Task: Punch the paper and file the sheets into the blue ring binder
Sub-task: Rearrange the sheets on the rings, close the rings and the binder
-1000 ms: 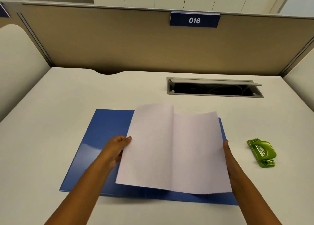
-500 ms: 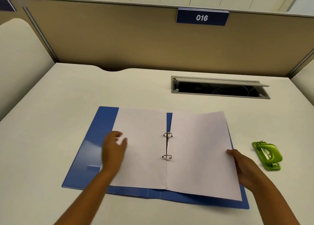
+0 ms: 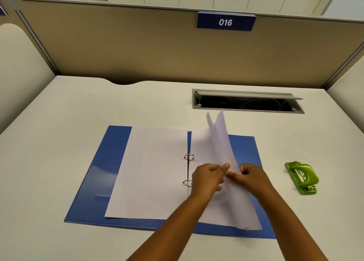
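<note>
The blue ring binder lies open on the desk, its two metal rings at the middle. A white sheet rests flat on the left cover. On the right side, two white sheets stand lifted on edge above the paper lying there. My left hand and my right hand meet just right of the rings and pinch the near edge of the lifted sheets between fingers and thumbs. The green hole punch sits on the desk to the right of the binder.
An open grey cable tray is set into the desk behind the binder. A beige partition with a blue "016" sign closes off the back, and side panels stand at left and right.
Both hands have moved in from the outer edges of the paper to the middle. The right-hand sheets, flat before, are now lifted upright between the hands.
</note>
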`<action>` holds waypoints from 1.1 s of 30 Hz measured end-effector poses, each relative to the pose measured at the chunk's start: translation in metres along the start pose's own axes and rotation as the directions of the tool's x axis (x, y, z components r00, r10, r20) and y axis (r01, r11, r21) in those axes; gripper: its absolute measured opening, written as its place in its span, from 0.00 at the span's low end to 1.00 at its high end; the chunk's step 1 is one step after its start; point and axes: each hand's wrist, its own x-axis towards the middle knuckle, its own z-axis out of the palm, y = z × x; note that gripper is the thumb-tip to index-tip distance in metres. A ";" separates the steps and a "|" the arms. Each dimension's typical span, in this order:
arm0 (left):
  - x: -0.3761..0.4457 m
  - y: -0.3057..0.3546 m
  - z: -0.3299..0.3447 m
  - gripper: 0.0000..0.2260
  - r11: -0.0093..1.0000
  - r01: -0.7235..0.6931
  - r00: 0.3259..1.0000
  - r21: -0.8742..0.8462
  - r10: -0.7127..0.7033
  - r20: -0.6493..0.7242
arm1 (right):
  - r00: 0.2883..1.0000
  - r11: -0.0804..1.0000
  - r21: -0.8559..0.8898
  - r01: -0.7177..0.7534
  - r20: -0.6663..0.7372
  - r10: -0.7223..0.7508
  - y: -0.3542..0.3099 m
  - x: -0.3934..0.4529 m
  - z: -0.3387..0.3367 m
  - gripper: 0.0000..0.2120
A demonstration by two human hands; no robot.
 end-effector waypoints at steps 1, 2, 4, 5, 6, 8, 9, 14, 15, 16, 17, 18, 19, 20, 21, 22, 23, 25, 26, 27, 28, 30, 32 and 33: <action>0.001 0.001 0.000 0.18 1.000 0.001 1.000 0.006 -0.001 -0.021 | 1.000 1.000 -0.018 0.020 0.003 -0.020 0.000 0.000 0.004 0.18; 0.002 0.002 -0.001 0.16 1.000 0.002 0.999 0.016 -0.002 -0.038 | 0.999 0.999 -0.039 0.036 0.011 -0.036 -0.001 0.000 0.008 0.18; 0.004 0.004 -0.004 0.12 0.999 0.017 0.998 0.031 -0.015 -0.065 | 0.998 0.997 -0.062 0.055 0.035 -0.053 -0.001 -0.001 0.010 0.19; 0.006 0.004 -0.005 0.12 0.999 0.027 0.997 0.028 -0.025 -0.074 | 0.997 0.997 -0.053 0.059 0.045 -0.057 0.000 -0.001 0.010 0.19; 0.007 0.004 -0.007 0.12 0.999 0.034 0.996 0.017 -0.032 -0.078 | 0.997 0.997 -0.040 0.068 0.052 -0.065 0.000 -0.001 0.010 0.21; 0.008 0.003 -0.008 0.15 1.000 0.028 0.997 -0.002 -0.028 -0.075 | 0.995 0.996 -0.039 0.076 0.060 -0.073 0.002 0.001 0.009 0.21; 0.008 0.003 -0.007 0.17 1.000 0.020 0.997 0.004 -0.019 -0.071 | 0.995 0.996 -0.045 0.080 0.061 -0.077 0.002 0.001 0.008 0.20; 0.009 0.002 -0.007 0.10 1.000 0.013 0.995 0.028 -0.010 -0.099 | 0.992 0.993 -0.066 0.099 0.083 -0.094 -0.002 0.004 0.015 0.20; 0.010 0.002 -0.010 0.08 0.999 0.019 0.994 0.032 -0.015 -0.111 | 0.993 0.995 -0.041 0.087 0.088 -0.083 -0.002 0.004 0.015 0.20; 0.011 0.001 -0.014 0.07 0.999 0.019 0.992 0.041 -0.013 -0.126 | 0.994 0.998 -0.005 0.061 0.089 -0.060 0.000 0.004 0.014 0.21; 0.013 0.000 -0.021 0.08 0.999 0.014 0.990 0.050 -0.007 -0.140 | 0.996 0.999 0.034 0.032 0.079 -0.034 0.001 0.004 0.011 0.23; 0.014 -0.001 -0.029 0.10 0.999 0.009 0.989 0.049 -0.001 -0.151 | 0.998 0.997 0.076 0.004 0.066 -0.009 0.003 0.003 0.008 0.27; 0.015 -0.002 -0.039 0.11 0.999 0.007 0.987 0.039 -0.001 -0.162 | 0.999 0.993 0.114 -0.021 0.052 0.015 0.006 0.003 0.004 0.31; 0.016 -0.004 -0.050 0.12 0.999 0.014 0.985 0.030 -0.009 -0.175 | 0.998 0.989 0.139 -0.048 0.036 0.043 0.009 0.003 0.000 0.34; 0.017 -0.006 -0.062 0.11 1.000 0.022 0.981 0.021 -0.018 -0.194 | 0.998 0.985 0.159 -0.068 0.023 0.065 0.012 0.003 -0.005 0.37; 0.019 -0.008 -0.075 0.11 0.999 0.031 0.977 0.016 -0.027 -0.213 | 0.996 0.979 0.181 -0.088 0.017 0.086 0.016 0.004 -0.010 0.38; 0.021 -0.011 -0.089 0.11 0.999 0.037 0.971 0.011 -0.033 -0.236 | 0.994 0.973 0.204 -0.106 0.017 0.105 0.020 0.005 -0.015 0.35; 0.025 -0.016 -0.116 0.12 0.999 0.038 0.958 0.005 -0.035 -0.285 | 0.989 0.959 0.243 -0.149 0.031 0.146 0.030 0.007 -0.024 0.28; 0.027 -0.019 -0.129 0.13 0.999 0.044 0.950 0.007 -0.039 -0.310 | 0.984 0.949 0.261 -0.177 0.050 0.170 0.035 0.008 -0.027 0.26; 0.029 -0.023 -0.142 0.13 0.998 0.051 0.943 0.021 -0.041 -0.331 | 0.979 0.939 0.279 -0.202 0.066 0.191 0.040 0.009 -0.030 0.23; 0.031 -0.027 -0.154 0.13 0.997 0.064 0.936 0.045 -0.045 -0.349 | 0.975 0.929 0.296 -0.223 0.077 0.209 0.044 0.010 -0.033 0.19; 0.037 -0.036 -0.174 0.12 0.990 0.090 0.927 0.110 -0.043 -0.374 | 0.965 0.908 0.326 -0.262 0.084 0.248 0.051 0.011 -0.036 0.13; 0.043 -0.043 -0.192 0.10 0.974 0.107 0.916 0.198 -0.019 -0.401 | 0.955 0.888 0.351 -0.295 0.082 0.285 0.058 0.013 -0.038 0.13; 0.047 -0.047 -0.199 0.10 0.960 0.111 0.910 0.257 0.006 -0.414 | 0.951 0.880 0.362 -0.307 0.078 0.300 0.061 0.014 -0.039 0.14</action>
